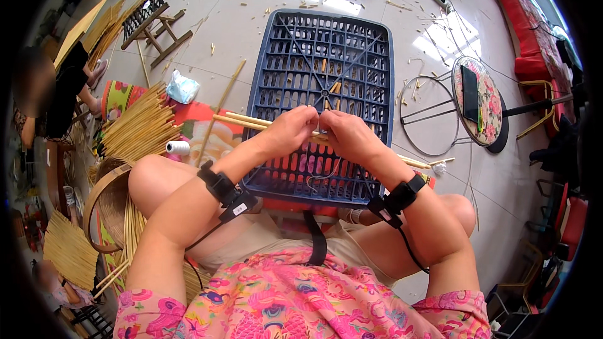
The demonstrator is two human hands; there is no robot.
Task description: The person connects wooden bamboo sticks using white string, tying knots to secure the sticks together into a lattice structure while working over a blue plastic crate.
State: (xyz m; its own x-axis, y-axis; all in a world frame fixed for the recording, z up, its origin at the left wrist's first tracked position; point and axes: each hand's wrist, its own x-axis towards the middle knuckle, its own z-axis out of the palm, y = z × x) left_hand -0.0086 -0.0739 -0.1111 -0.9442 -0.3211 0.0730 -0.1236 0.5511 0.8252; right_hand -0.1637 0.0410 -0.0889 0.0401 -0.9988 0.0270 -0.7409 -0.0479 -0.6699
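Note:
Both my hands meet above a dark blue slatted plastic crate [274, 44], over pale reed stalks [242, 120] that lie across it from left to right. My left hand [290, 130] is closed in a pinch, its fingertips nearly touching those of my right hand [348, 135], which is pinched as well. Between them the fingers seem to grip a fine thread [325, 179], a loop of which hangs onto the crate below the stalks. The fingers hide the exact spot where thread and stalks meet. The stalks' right ends [411, 162] stick out beyond my right wrist.
Left of the crate lie a bundle of reed stalks [141, 122], a white thread spool [178, 147] and a crumpled plastic bag [183, 87]. A bamboo basket [103, 204] stands by my left knee. At right is a round stool [487, 97] with a phone. Other people sit at far left.

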